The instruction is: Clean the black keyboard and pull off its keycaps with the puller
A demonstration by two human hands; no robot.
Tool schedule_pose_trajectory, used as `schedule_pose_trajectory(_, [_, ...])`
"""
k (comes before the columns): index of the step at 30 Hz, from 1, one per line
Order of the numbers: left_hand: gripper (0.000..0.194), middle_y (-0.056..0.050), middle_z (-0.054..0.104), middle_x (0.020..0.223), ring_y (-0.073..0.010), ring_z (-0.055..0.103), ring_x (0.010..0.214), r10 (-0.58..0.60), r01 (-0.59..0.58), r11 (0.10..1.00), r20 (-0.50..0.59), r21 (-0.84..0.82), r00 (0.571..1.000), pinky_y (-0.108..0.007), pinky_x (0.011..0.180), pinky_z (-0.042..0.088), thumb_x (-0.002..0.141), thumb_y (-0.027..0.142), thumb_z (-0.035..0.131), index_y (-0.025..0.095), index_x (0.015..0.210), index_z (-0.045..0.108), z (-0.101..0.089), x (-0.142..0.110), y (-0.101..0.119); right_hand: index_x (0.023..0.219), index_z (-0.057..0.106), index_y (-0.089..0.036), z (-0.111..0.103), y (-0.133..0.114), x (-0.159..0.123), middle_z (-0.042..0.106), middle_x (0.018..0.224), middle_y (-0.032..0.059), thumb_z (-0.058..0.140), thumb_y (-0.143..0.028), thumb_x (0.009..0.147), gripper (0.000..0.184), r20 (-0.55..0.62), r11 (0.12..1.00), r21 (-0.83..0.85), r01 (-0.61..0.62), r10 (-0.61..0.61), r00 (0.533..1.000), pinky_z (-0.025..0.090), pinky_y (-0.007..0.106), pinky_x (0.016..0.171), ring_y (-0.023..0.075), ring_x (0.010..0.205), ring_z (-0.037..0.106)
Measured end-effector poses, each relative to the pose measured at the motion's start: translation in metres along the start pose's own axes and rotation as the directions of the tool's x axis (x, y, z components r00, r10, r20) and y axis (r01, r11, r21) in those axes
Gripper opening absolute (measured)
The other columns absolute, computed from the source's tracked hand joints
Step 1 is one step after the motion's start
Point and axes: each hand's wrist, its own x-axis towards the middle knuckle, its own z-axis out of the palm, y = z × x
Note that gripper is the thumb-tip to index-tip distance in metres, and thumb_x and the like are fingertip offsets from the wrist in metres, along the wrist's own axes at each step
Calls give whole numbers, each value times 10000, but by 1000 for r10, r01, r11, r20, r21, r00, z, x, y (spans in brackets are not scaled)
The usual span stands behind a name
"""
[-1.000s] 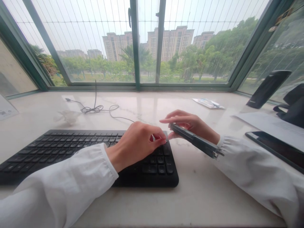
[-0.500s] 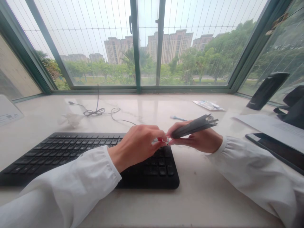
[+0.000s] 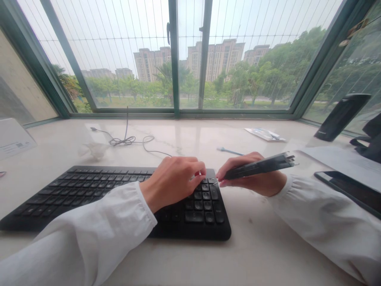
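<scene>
Over the right part of a black keyboard (image 3: 116, 186), my left hand (image 3: 172, 180) has thumb and forefinger curled together. Whatever lies between those fingertips, if anything, is too small to make out. Just right of the keyboard's upper right corner, my right hand (image 3: 253, 176) grips a long dark grey tool (image 3: 258, 165). Its far end points up and right and shows silvery metal bits. Thin metal prongs stick out near my right fingertips, over the keyboard's number keys. A small gap parts the two hands.
Behind the keyboard lie a coiled cable (image 3: 122, 141) and a crumpled translucent piece (image 3: 93, 151). A blue-tipped stick (image 3: 230, 151) and a flat packet (image 3: 264, 134) lie farther back. At right are a phone (image 3: 348, 190), paper (image 3: 342, 163) and a black upright case (image 3: 342, 117).
My right hand has moved right with the tool, away from my left hand, and the fingertips have parted. The tool now lies flatter. The view has shifted slightly.
</scene>
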Motion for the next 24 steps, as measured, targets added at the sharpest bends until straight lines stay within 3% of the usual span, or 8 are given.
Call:
schedule_pose_trajectory(4, [133, 33, 714, 857, -158, 633, 711, 6, -6, 1000, -5, 12, 1000, -280, 593, 370, 903, 226, 553, 246, 879, 683, -1, -2, 0, 826, 717, -180, 4, 5, -2, 752, 788, 40, 776, -351, 783, 186, 2, 996, 80, -39, 39, 999, 550, 244, 674, 158, 707, 705])
schedule_pose_trajectory(11, [131, 16, 710, 856, -152, 619, 673, 12, -12, 1000, -6, 18, 1000, -279, 591, 382, 899, 238, 560, 237, 891, 691, -1, -4, -2, 753, 654, -167, 16, 12, -1, 726, 756, 56, 841, -319, 696, 248, -51, 913, 389, -123, 155, 987, 601, 280, 652, 185, 722, 716])
schedule_pose_trajectory(17, [133, 19, 707, 864, -155, 619, 687, 6, -6, 1000, -10, 28, 1000, -280, 584, 379, 902, 247, 556, 239, 881, 687, -1, -5, -4, 723, 632, -173, 14, 13, -2, 741, 755, 59, 806, -289, 741, 211, 4, 934, 339, -111, 117, 993, 603, 268, 648, 189, 716, 732])
schedule_pose_trajectory(24, [135, 22, 708, 871, -155, 618, 681, 11, -11, 1000, -12, 24, 1000, -288, 579, 368, 907, 258, 552, 236, 882, 683, -1, -6, -5, 712, 638, -192, 12, 12, -2, 748, 757, 48, 791, -241, 758, 168, -30, 962, 268, -45, 55, 998, 589, 255, 656, 176, 697, 730])
